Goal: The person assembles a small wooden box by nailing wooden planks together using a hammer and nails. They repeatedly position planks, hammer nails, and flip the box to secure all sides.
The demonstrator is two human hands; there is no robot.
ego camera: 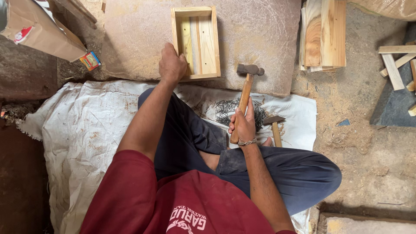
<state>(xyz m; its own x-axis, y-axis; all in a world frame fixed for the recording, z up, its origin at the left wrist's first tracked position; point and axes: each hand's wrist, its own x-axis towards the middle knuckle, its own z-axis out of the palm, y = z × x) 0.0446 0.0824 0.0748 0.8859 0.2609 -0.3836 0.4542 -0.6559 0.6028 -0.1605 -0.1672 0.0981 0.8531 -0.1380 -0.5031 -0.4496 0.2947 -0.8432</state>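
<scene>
A small open wooden box [203, 41] made of pale slats lies on a worn board [255, 39] in front of me. My left hand [171, 65] grips the box's near left corner. My right hand [243, 125] is closed around the wooden handle of a hammer [247, 84], whose dark metal head points up to the right of the box, above the board's near edge. I sit cross-legged on a white woven sack [82, 130].
A pile of small dark nails [225, 108] lies on the sack by my right hand, with a second hammer [274, 128] beside it. Stacked wooden planks [325, 34] sit at the upper right, loose slats [396, 65] further right, a cardboard box [39, 30] upper left.
</scene>
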